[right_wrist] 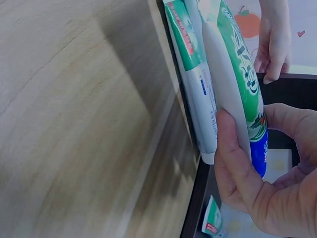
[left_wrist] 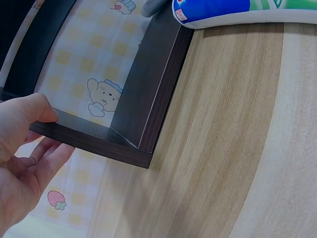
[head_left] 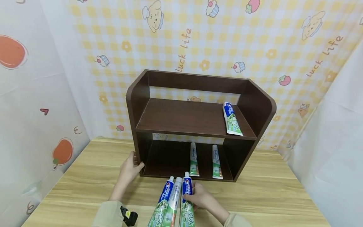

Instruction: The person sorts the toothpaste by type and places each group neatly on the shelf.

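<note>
A dark brown two-tier shelf (head_left: 181,116) stands on the table. My left hand (head_left: 129,170) grips its left side panel, thumb on the inner face and fingers outside, as the left wrist view shows. My right hand (head_left: 202,196) pinches a blue and green toothpaste tube (head_left: 187,183) between thumb and fingers, cap toward the shelf. Left of it, in front of the shelf, lie another blue and green tube (head_left: 162,201) and a white and green tube (head_left: 174,197). Two white and green tubes, one left (head_left: 194,159) and one right (head_left: 216,162), lie on the lower tier.
On the upper tier, a blue and green tube (head_left: 232,119) lies near the right panel. The light wooden table (head_left: 269,189) extends on both sides. Behind the shelf hangs a yellow checked cloth (head_left: 170,41), with white cloth (head_left: 326,132) at the right.
</note>
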A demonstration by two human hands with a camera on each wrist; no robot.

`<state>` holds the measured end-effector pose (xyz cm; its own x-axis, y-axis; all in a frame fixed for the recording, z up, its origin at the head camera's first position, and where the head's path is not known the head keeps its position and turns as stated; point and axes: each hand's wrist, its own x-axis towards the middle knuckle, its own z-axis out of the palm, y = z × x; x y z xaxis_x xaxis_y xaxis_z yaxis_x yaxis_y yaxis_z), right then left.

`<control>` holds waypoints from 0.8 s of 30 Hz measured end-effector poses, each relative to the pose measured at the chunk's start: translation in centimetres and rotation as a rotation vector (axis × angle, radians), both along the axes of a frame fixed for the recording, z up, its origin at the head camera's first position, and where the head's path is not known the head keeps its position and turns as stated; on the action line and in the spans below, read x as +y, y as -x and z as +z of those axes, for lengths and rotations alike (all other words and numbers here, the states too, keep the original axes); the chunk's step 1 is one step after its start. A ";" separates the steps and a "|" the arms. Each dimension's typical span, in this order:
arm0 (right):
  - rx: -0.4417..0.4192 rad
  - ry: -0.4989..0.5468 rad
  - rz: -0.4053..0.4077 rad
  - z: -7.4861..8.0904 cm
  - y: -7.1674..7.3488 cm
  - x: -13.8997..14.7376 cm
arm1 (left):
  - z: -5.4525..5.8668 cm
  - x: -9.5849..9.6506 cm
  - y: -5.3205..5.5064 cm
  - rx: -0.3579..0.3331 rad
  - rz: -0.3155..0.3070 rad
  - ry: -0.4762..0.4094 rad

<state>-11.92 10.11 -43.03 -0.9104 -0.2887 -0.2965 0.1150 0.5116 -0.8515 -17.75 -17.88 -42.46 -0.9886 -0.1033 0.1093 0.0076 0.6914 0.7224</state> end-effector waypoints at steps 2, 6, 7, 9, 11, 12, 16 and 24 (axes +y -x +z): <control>-0.003 0.002 0.005 0.3 0.0 0.0 | 0.0 0.0 0.0 -0.003 -0.001 0.000; -0.019 0.011 0.011 0.9 0.0 0.1 | 0.0 0.0 0.0 -0.007 -0.002 -0.002; -0.021 0.016 0.011 1.1 0.1 0.2 | 0.0 0.0 0.0 -0.008 -0.002 -0.003; -0.022 0.026 0.010 1.5 0.1 0.3 | -0.1 0.0 0.0 -0.006 0.000 -0.003; -0.016 0.027 0.006 1.8 0.0 0.4 | -0.1 0.0 0.1 -0.004 -0.001 0.000; -0.012 0.028 0.005 1.9 0.0 0.5 | -0.1 0.0 0.1 -0.003 -0.001 0.000; -0.005 0.036 0.001 2.5 0.0 0.7 | -0.1 -0.1 0.2 -0.008 -0.002 -0.008; 0.041 0.046 0.006 3.6 0.1 0.9 | -0.1 0.0 0.2 -0.015 -0.004 -0.010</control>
